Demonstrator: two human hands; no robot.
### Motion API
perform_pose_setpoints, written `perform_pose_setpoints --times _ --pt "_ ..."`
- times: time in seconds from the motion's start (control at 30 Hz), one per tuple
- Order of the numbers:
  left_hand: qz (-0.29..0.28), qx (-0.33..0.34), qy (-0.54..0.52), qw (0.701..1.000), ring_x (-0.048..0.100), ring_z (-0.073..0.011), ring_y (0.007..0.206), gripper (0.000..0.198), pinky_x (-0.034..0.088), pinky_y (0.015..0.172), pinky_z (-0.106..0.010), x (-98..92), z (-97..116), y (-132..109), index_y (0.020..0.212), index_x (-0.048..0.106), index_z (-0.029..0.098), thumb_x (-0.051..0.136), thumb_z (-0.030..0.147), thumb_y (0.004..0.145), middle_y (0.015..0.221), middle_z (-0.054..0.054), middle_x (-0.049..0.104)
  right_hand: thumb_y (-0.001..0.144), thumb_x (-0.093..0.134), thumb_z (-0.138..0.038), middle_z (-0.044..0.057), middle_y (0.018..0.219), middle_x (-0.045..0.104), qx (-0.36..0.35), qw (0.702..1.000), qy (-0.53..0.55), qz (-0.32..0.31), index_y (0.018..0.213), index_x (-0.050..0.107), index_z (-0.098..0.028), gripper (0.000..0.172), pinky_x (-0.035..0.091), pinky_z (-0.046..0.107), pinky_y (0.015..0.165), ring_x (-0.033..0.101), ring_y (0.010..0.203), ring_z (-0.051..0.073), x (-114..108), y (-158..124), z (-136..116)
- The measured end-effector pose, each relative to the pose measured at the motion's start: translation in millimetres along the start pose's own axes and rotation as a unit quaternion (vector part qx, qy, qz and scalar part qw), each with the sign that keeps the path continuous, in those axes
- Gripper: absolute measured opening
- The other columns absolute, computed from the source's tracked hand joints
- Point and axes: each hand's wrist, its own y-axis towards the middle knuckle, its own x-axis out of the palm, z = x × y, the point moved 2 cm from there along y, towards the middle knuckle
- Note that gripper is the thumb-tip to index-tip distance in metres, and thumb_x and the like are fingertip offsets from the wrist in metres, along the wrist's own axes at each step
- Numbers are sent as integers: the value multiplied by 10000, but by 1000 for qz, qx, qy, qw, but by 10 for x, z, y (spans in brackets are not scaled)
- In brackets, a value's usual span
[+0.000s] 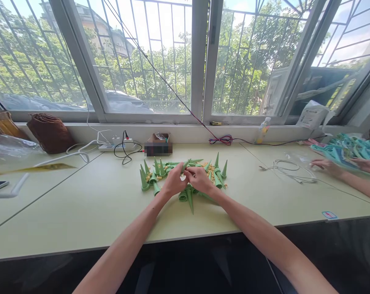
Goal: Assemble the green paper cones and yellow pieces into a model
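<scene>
on the table, from the left: standing green cones; then the left hand, nearer and pinched on a green spike, whose long axis slants away and rightward; the right hand, fingertips close against the left's, grip unclear; then more cones.

Fingers hide part of a green cone, and pixelation covers the box's front.

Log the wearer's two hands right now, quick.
Left hand: closed, apparently holding a green cone.
Right hand: curled in; whether it grips anything cannot be told.
</scene>
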Motion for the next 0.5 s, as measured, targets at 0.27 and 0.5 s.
perform_pose_setpoints --times 0.27,0.5 --pt "-4 -7 -6 1000 372 -128 615 156 294 560 -254 -2 10 3 801 422 208 509 116 710 733 9 497 892 474 -310 -31 543 412 -1 1000 1 3 605 442 -182 316 240 250 532 328 546 107 -5 0 -17" --pt "-5 -10 -1 1000 348 -124 602 159 289 555 -252 -6 16 3 774 399 211 524 136 711 713 19 477 884 477 -332 -29 540 400 10 1000 1 5 592 431 -182 332 228 253 535 321 550 107 -12 5 -37"
